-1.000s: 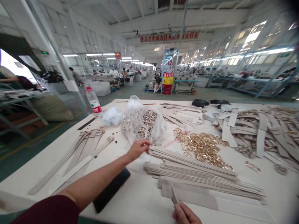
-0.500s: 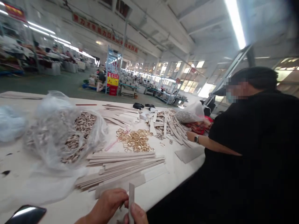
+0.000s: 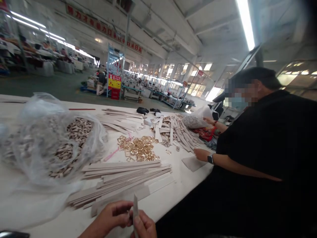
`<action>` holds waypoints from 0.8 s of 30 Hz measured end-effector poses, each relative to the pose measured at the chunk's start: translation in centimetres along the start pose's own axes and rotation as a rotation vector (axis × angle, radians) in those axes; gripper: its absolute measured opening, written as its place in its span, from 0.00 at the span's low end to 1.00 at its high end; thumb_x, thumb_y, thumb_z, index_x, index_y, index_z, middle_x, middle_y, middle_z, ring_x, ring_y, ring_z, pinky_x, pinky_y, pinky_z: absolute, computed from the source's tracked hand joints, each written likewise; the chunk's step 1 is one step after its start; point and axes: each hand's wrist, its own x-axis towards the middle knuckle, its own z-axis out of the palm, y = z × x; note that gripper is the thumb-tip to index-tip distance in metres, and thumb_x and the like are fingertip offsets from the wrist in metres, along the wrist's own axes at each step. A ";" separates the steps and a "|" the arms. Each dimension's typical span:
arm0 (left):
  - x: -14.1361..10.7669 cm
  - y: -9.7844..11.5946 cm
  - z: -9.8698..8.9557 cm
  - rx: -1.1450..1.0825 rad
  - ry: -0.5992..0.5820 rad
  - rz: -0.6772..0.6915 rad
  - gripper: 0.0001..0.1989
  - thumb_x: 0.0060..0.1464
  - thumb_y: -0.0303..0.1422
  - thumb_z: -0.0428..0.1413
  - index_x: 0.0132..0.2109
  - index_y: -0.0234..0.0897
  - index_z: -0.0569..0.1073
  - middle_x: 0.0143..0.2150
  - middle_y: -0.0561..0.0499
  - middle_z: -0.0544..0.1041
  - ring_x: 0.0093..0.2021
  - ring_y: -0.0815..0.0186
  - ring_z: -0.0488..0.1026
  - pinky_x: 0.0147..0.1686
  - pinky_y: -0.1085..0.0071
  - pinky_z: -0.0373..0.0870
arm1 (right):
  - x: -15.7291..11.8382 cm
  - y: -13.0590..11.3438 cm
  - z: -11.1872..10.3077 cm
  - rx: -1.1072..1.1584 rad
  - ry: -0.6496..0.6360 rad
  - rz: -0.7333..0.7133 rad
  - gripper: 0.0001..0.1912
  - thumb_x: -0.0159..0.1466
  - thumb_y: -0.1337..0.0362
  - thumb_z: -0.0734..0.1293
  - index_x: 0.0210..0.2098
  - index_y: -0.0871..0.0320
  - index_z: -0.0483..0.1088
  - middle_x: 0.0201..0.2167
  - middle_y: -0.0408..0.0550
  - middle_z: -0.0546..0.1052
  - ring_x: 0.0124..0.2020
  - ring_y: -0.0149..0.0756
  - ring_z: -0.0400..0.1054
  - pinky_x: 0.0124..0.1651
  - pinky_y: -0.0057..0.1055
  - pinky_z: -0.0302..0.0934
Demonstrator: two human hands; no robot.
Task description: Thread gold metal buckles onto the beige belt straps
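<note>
At the bottom of the view, my left hand (image 3: 111, 216) and my right hand (image 3: 143, 226) pinch a narrow beige strip (image 3: 135, 211) standing upright between them. Just beyond my hands lies a stack of similar long strips (image 3: 123, 177) on the white table (image 3: 170, 195). Further on sits a heap of gold metal buckles (image 3: 138, 148). A clear plastic bag of pale metal buckles (image 3: 66, 142) bulges to the left of my hands. Its contents show only through the film.
A person in black (image 3: 262, 145) sits at the table's right edge, one hand on a beige piece (image 3: 193, 163). More strips (image 3: 175, 132) and a second plastic bag (image 3: 195, 120) lie beyond. A phone (image 3: 12, 234) lies at the bottom left corner.
My view has swung right, bringing the seated person into sight. My left hand has come from the plastic bag to the strip. The person's arm has moved nearer the bottom beige piece.
</note>
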 end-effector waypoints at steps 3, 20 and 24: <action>-0.7 2.5 1.3 -0.062 0.068 -0.025 0.24 0.37 0.35 0.66 0.45 0.36 0.76 0.36 0.49 0.77 0.34 0.63 0.72 0.38 0.67 0.68 | -1.3 -2.6 0.2 0.066 0.027 0.078 0.22 0.51 0.49 0.71 0.36 0.62 0.76 0.25 0.45 0.74 0.17 0.22 0.55 0.20 0.22 0.48; -2.3 4.6 2.6 -0.063 0.132 0.085 0.21 0.38 0.30 0.66 0.43 0.33 0.78 0.30 0.50 0.76 0.27 0.70 0.69 0.28 0.74 0.66 | -3.2 -4.2 -3.6 -0.603 -0.100 -0.078 0.15 0.60 0.56 0.65 0.40 0.58 0.76 0.21 0.41 0.67 0.23 0.31 0.59 0.28 0.29 0.53; -2.6 5.1 2.6 0.142 0.166 0.143 0.22 0.37 0.33 0.67 0.43 0.32 0.78 0.30 0.50 0.76 0.29 0.69 0.70 0.29 0.75 0.67 | -3.5 -4.1 -3.7 -0.704 -0.012 -0.127 0.14 0.60 0.54 0.65 0.38 0.56 0.76 0.24 0.43 0.72 0.26 0.33 0.63 0.30 0.29 0.56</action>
